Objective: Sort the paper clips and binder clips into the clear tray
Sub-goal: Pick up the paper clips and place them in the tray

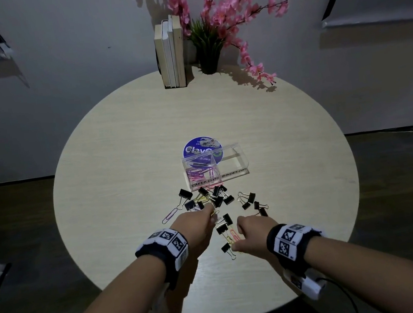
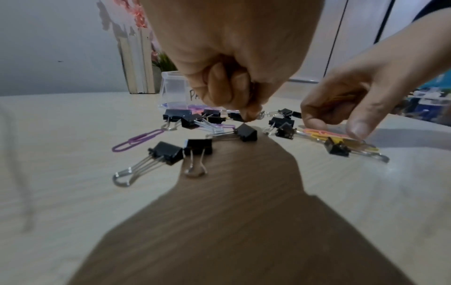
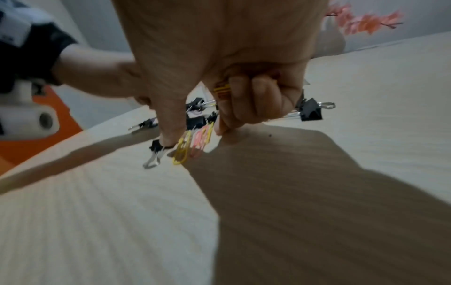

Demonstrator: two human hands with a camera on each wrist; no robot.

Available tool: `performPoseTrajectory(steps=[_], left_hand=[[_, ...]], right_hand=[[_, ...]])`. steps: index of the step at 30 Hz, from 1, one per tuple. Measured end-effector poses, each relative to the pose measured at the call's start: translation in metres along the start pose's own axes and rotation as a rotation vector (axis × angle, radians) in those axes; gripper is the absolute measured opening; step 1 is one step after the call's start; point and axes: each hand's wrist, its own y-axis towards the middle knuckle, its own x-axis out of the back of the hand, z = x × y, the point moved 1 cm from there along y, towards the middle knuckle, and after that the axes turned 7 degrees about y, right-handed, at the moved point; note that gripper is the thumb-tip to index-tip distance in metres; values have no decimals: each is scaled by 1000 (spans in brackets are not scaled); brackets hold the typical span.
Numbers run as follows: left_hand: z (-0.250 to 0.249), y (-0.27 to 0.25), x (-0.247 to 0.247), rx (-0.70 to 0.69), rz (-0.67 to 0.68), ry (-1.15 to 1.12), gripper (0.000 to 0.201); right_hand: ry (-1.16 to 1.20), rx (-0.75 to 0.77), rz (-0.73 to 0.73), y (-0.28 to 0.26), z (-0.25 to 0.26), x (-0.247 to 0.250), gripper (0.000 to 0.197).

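The clear tray stands mid-table with two labelled compartments; pink and purple paper clips lie in its left one. In front of it, black binder clips and coloured paper clips are scattered. My left hand has its fingers curled, and its fingertips pinch a paper clip at the near edge of the heap. A purple paper clip lies to its left. My right hand keeps yellow paper clips in its curled fingers. Its thumb and forefinger straddle pink and yellow paper clips on the table.
A blue round disc lies behind the tray. Upright books and a potted plant with pink blossoms stand at the table's far edge. The round table's near edge is just under my wrists.
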Motion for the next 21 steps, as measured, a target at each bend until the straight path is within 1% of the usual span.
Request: performPoseTrajectory(steps=[2, 5, 6, 8, 12, 15, 18, 21], left_hand=[[-5, -3, -1, -35, -14, 66, 35], [-6, -9, -6, -218, 36, 255, 51], [-5, -11, -7, -269, 64, 316, 53], [-1, -13, -7, -312, 92, 377, 53], [14, -19, -7, -268, 92, 375, 54], [26, -21, -6, -219, 70, 342, 50], [29, -20, -4, -97, 36, 224, 37], [31, -16, 4, 27, 37, 129, 30]], right_hand=[[-27, 5, -21, 3, 2, -4, 39], [6, 2, -39, 10, 2, -1, 45], [11, 3, -47, 13, 1, 2, 46], [23, 6, -63, 17, -1, 8, 43], [63, -3, -66, 27, -5, 12, 23], [102, -6, -46, 31, -3, 12, 20], [98, 17, -25, 35, 1, 12, 23], [70, 63, -13, 36, 5, 14, 38]])
